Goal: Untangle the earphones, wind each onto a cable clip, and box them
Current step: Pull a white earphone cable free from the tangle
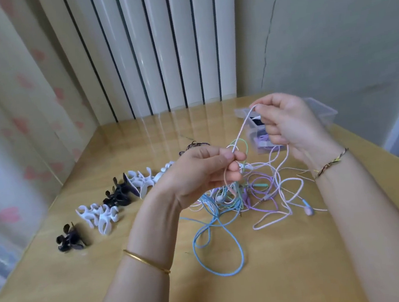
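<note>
A tangle of pastel earphone cables (245, 195) lies on the wooden table (60, 288), with a blue loop (216, 250) trailing toward me. My left hand (203, 172) pinches a pink cable (243, 125) between thumb and fingers above the pile. My right hand (286, 122) holds the same pink cable higher up, so a short stretch runs taut between both hands. A row of black and white cable clips (106, 209) lies to the left. A clear plastic box (322, 111) sits behind my right hand, partly hidden.
A white radiator (153, 47) stands behind the table's far edge. A patterned curtain (6, 122) hangs at the left. The wall (328, 26) at the right has a crack. A dark cable bundle (194, 145) lies beyond my left hand.
</note>
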A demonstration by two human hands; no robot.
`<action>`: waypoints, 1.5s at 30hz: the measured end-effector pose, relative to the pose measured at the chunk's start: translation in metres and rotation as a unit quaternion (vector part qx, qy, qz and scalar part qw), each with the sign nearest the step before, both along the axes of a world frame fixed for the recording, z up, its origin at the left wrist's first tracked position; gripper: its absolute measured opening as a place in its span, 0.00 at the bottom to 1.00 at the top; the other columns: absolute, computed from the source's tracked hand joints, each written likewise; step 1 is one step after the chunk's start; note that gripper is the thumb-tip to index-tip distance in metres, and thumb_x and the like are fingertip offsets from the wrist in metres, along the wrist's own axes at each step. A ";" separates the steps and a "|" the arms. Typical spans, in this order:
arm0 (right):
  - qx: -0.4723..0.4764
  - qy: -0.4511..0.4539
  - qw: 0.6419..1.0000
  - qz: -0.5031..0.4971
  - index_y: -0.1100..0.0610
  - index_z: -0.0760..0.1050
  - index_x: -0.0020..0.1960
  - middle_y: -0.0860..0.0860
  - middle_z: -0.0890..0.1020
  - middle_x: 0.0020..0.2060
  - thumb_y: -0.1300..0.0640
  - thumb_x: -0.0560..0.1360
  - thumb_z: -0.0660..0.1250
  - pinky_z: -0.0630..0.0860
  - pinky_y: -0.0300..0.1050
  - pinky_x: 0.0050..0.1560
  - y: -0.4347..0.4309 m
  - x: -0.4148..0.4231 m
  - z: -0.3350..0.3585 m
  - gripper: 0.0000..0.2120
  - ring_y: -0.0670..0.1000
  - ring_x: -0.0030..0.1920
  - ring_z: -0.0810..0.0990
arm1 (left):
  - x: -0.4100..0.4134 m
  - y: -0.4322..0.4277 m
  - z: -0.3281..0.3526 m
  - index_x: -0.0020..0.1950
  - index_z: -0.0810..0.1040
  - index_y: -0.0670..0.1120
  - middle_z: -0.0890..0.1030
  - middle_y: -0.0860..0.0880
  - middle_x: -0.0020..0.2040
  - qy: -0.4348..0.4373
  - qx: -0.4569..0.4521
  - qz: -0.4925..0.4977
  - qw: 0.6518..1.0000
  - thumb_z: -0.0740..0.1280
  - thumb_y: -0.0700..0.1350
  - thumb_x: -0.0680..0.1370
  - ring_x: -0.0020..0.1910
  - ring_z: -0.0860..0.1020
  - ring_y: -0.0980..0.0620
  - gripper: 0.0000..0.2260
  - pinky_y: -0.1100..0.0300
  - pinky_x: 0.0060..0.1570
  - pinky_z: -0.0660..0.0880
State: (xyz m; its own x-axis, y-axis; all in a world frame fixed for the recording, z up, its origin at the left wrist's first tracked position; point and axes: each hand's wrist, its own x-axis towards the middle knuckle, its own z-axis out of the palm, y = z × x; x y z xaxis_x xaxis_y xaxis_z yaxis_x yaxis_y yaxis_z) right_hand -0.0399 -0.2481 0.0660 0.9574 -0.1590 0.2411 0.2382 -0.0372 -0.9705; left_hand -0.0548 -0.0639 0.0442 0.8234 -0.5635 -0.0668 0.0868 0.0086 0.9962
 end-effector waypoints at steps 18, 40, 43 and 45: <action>-0.356 0.040 0.911 0.202 0.52 0.83 0.40 0.51 0.83 0.35 0.55 0.72 0.72 0.72 0.41 0.39 0.022 0.011 -0.014 0.03 0.44 0.35 0.76 | 0.015 0.008 0.015 0.55 0.77 0.46 0.85 0.52 0.48 0.016 -0.311 0.259 0.914 0.61 0.34 0.78 0.45 0.83 0.58 0.10 0.57 0.52 0.69; -0.521 0.080 0.841 0.124 0.50 0.83 0.38 0.45 0.74 0.23 0.54 0.74 0.69 0.68 0.40 0.32 0.012 0.000 0.001 0.07 0.46 0.28 0.71 | 0.008 -0.011 0.016 0.46 0.78 0.43 0.85 0.49 0.39 -0.039 -0.317 0.345 0.883 0.62 0.39 0.80 0.32 0.81 0.61 0.06 0.67 0.43 0.77; -0.512 0.083 0.847 0.117 0.50 0.83 0.37 0.48 0.76 0.27 0.54 0.74 0.69 0.69 0.41 0.35 0.008 0.002 0.000 0.08 0.48 0.30 0.72 | 0.007 -0.008 0.017 0.52 0.77 0.44 0.85 0.51 0.44 -0.029 -0.301 0.304 0.903 0.59 0.38 0.81 0.40 0.83 0.60 0.07 0.58 0.56 0.72; -0.522 0.086 0.837 0.139 0.50 0.82 0.36 0.43 0.75 0.22 0.54 0.74 0.69 0.68 0.38 0.33 0.010 -0.001 0.001 0.08 0.43 0.28 0.71 | 0.008 -0.008 0.016 0.55 0.76 0.45 0.85 0.52 0.47 -0.033 -0.289 0.287 0.913 0.59 0.37 0.81 0.47 0.83 0.59 0.09 0.55 0.60 0.68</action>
